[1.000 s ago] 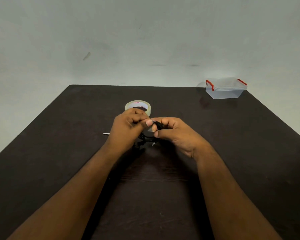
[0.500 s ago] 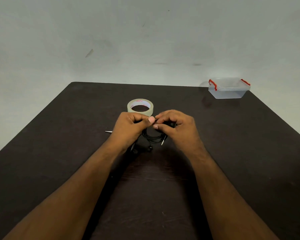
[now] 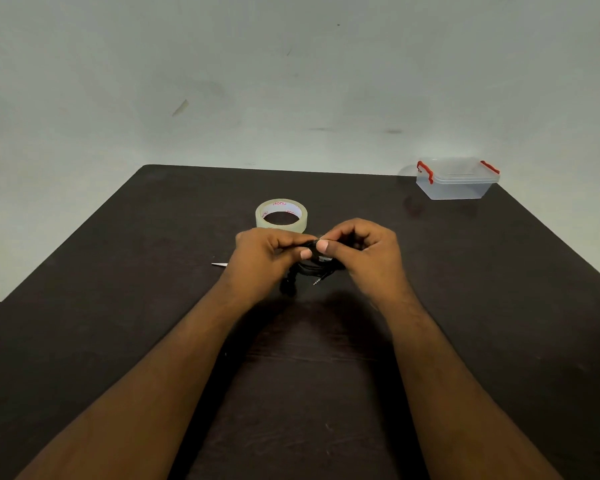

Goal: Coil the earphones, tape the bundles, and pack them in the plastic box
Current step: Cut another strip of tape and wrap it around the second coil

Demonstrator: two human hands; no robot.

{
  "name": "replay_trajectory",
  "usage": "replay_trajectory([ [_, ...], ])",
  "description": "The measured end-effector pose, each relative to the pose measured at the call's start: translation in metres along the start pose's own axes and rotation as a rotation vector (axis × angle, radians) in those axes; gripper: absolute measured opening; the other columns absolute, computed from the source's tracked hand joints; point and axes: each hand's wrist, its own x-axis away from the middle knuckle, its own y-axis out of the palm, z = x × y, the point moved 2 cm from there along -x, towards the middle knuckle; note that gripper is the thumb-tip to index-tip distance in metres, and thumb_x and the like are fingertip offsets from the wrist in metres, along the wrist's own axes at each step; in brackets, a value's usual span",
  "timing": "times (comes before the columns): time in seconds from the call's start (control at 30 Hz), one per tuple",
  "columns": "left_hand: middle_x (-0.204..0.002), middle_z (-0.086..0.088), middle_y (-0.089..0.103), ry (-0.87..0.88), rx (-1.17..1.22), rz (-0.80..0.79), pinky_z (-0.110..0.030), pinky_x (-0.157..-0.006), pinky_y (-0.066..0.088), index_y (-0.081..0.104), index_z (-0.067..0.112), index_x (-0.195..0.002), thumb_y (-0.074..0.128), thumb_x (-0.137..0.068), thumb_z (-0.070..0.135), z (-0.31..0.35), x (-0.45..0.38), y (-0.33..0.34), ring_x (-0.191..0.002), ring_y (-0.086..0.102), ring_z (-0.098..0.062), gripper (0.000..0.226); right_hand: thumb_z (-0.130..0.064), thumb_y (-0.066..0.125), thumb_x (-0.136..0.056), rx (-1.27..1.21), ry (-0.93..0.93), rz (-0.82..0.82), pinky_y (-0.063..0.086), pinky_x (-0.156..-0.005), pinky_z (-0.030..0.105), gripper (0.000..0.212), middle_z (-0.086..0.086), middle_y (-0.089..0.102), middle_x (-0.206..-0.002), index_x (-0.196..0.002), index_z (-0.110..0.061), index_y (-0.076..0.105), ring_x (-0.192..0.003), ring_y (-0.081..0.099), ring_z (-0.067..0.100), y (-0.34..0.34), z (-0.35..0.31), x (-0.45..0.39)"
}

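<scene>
Earphones: we see a black wired earphone bundle (image 3: 315, 263) held just above the dark brown counter (image 3: 118, 306), in the middle, a little nearer to us than the tape roll.
Direction of earphones: the top of the bundle runs left to right between our two thumbs, and the loops hang down from it. The small metal plug (image 3: 317, 280) points down and to the left. The black earbuds (image 3: 288, 287) hang at the lower left, close to the counter.
Left hand: our left hand (image 3: 267, 252) has curled fingers, and the thumb and the fingers pinch the left end of the bundle.
Right hand: our right hand (image 3: 364, 252) is also curled, and its thumb presses the right end of the bundle against the fingers.
Tape: a roll of clear adhesive tape (image 3: 281, 216) lies flat on the counter just behind the hands.
Box: a small clear plastic box with red clips (image 3: 456, 180) stands at the far right corner, with its lid on. We cannot tell if something is inside.
Other: a thin pale pointed tip (image 3: 219, 264) shows beside the left hand; we cannot tell what it is.
</scene>
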Motion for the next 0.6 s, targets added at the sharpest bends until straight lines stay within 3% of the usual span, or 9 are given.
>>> replay_trajectory([
  [0.03,-0.095,0.004,0.075,0.047,-0.031,0.024,-0.009,-0.077,0.047,0.072,0.027,-0.108,0.072,-0.083,0.007,-0.001,0.0,-0.001,-0.074,0.06,0.017,0.032,0.001,0.078,-0.072,-0.048,0.025,0.006,0.057,-0.068,0.036,0.013,0.01,0.07,-0.075,-0.071,-0.009,0.07,-0.071,0.066,0.021,0.001,-0.001,0.0],
  [0.13,-0.093,0.011,0.074,0.161,-0.195,0.072,-0.039,-0.092,0.048,0.063,0.045,-0.114,0.07,-0.079,0.026,-0.005,-0.002,-0.001,-0.09,0.063,0.007,0.04,0.011,0.074,-0.07,-0.221,0.109,0.01,0.055,-0.066,0.028,0.024,0.005,0.069,-0.07,-0.073,-0.011,0.065,-0.068,0.065,0.016,0.004,-0.004,0.002],
  [0.2,-0.08,0.015,0.07,0.184,-0.3,0.124,-0.033,-0.091,0.035,0.071,0.038,-0.106,0.068,-0.077,0.03,-0.007,-0.002,-0.001,-0.089,0.06,0.004,0.031,0.016,0.071,-0.069,-0.335,0.176,-0.012,0.055,-0.07,0.031,0.031,0.005,0.068,-0.069,-0.078,-0.011,0.059,-0.068,0.064,0.017,0.005,-0.003,0.001],
  [0.27,-0.073,0.019,0.062,0.236,-0.352,0.169,-0.031,-0.085,0.027,0.075,0.029,-0.101,0.068,-0.076,0.028,-0.004,0.0,0.001,-0.089,0.048,0.015,0.026,0.019,0.067,-0.069,-0.399,0.237,-0.021,0.053,-0.073,0.034,0.032,0.006,0.067,-0.066,-0.077,-0.011,0.056,-0.066,0.063,0.018,0.005,-0.002,0.0],
  [0.37,-0.072,0.023,0.05,0.324,-0.429,0.196,-0.031,-0.082,0.026,0.077,0.026,-0.096,0.07,-0.075,0.026,0.0,0.001,0.004,-0.084,0.042,0.011,0.022,0.019,0.059,-0.071,-0.471,0.302,0.001,0.051,-0.064,0.027,0.031,0.003,0.06,-0.058,-0.07,-0.011,0.053,-0.057,0.059,0.016,0.007,-0.001,0.0],
  [0.5,-0.077,0.017,0.057,0.354,-0.448,0.223,-0.026,-0.087,0.022,0.076,0.031,-0.097,0.072,-0.076,0.029,-0.006,0.0,0.003,-0.081,0.051,-0.001,0.021,0.016,0.055,-0.076,-0.479,0.333,-0.017,0.047,-0.055,0.022,0.032,0.0,0.05,-0.056,-0.064,-0.013,0.049,-0.051,0.051,0.013,0.009,0.0,0.0],
  [0.6,-0.076,0.01,0.062,0.392,-0.445,0.252,-0.027,-0.083,0.024,0.077,0.028,-0.095,0.067,-0.079,0.035,-0.003,0.001,0.003,-0.083,0.048,-0.001,0.02,0.013,0.054,-0.078,-0.507,0.405,-0.051,0.045,-0.049,0.021,0.03,0.004,0.047,-0.063,-0.065,-0.014,0.048,-0.048,0.049,0.011,0.011,0.0,0.0],
])
